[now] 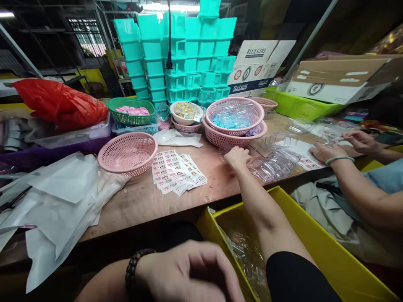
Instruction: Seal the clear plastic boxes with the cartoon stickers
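My right hand (238,158) reaches over the wooden table, in front of the pink baskets and left of a row of clear plastic shells (273,164). Its fingers are bent down and closed; a thin glint of clear plastic shows by the fingertips, but what they hold is hard to make out. Low in the view is my left hand (185,272), with a dark beaded bracelet at the wrist. Its fingers curl, blurred and partly cut off by the lower edge. Fanned sheets of printed stickers (176,172) lie left of my right hand.
A yellow bin (317,235) with clear plastic pieces stands below the table edge. Pink basket (127,155), blue-filled basket (234,119) and white sheets (63,193) occupy the table. Teal bins (185,54) stack behind. At right, a co-worker's hands (330,151) handle clear plastic.
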Demonstrator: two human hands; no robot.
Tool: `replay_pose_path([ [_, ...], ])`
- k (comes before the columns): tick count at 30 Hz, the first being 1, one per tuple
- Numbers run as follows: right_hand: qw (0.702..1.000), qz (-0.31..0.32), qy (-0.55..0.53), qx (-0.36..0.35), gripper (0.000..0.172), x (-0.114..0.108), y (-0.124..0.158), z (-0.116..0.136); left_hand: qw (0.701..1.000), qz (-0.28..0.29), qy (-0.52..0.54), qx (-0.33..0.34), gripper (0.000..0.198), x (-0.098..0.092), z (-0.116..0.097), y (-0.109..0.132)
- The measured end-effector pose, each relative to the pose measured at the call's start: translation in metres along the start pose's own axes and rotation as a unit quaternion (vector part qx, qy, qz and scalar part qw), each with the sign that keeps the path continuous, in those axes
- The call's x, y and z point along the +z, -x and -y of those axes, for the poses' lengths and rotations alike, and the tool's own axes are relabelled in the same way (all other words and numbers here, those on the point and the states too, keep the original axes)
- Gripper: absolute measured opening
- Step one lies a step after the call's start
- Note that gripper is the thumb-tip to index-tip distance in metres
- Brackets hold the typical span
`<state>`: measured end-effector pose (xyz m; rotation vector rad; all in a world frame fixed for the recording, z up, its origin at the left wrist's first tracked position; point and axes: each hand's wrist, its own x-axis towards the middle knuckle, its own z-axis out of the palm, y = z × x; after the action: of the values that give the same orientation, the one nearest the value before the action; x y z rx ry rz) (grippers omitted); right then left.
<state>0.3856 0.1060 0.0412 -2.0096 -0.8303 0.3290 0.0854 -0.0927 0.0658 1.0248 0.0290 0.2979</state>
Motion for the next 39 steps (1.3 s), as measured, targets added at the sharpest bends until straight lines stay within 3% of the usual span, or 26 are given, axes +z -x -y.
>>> replay_pose_path([
  [3,0.993,0.044,-0.091,0.057,0.01,-0.007,0.01,-0.01,0.96,-0.272,-0.038,0.044,0.03,-0.03,-0.009,-0.008],
  [5,0.984,0.097,-0.135,0.065,0.007,0.001,0.035,-0.017,0.903,-0.417,-0.068,0.081,0.043,-0.054,-0.001,-0.027],
  [9,0.94,0.231,-0.246,0.05,0.019,0.05,0.117,-0.02,0.827,-0.543,-0.052,0.135,0.088,-0.094,0.022,-0.063],
  [12,0.9,0.307,-0.311,0.014,0.031,0.088,0.18,-0.016,0.776,-0.583,-0.1,0.219,0.101,-0.116,0.029,-0.062],
  [14,0.873,0.347,-0.341,-0.01,0.038,0.1,0.207,-0.012,0.725,-0.618,-0.16,0.258,0.091,-0.13,0.03,-0.047],
  [16,0.847,0.411,-0.333,-0.043,0.039,0.099,0.217,-0.009,0.676,-0.647,-0.217,0.279,0.073,-0.145,0.028,-0.024],
  [18,0.847,0.466,-0.234,-0.105,0.032,0.089,0.208,-0.006,0.653,-0.649,-0.268,0.285,0.059,-0.159,0.025,0.004],
  [19,0.859,0.466,-0.165,-0.135,0.029,0.083,0.197,-0.006,0.651,-0.643,-0.292,0.279,0.056,-0.165,0.023,0.018],
  [21,0.901,0.399,-0.04,-0.165,0.025,0.071,0.169,-0.005,0.657,-0.627,-0.342,0.242,0.052,-0.179,0.019,0.046],
  [24,0.951,0.276,0.047,-0.133,0.028,0.067,0.132,-0.004,0.671,-0.605,-0.404,0.146,0.046,-0.196,0.011,0.077],
  [27,0.959,0.232,0.109,-0.118,0.035,0.081,0.12,0.003,0.675,-0.593,-0.423,0.117,0.049,-0.204,0.005,0.09],
  [31,0.951,0.227,0.182,-0.104,0.046,0.111,0.128,0.019,0.691,-0.578,-0.418,0.116,0.061,-0.201,0.002,0.094],
  [35,0.953,0.245,0.17,-0.055,0.031,0.125,0.119,0.027,0.71,-0.567,-0.407,0.096,0.055,-0.197,0.004,0.098],
  [37,0.958,0.246,0.141,-0.039,0.022,0.124,0.108,0.026,0.687,-0.579,-0.428,0.101,0.056,-0.193,0.005,0.099],
  [39,0.967,0.233,0.096,-0.036,0.02,0.118,0.097,0.023,0.624,-0.606,-0.474,0.137,0.056,-0.182,0.005,0.096],
])
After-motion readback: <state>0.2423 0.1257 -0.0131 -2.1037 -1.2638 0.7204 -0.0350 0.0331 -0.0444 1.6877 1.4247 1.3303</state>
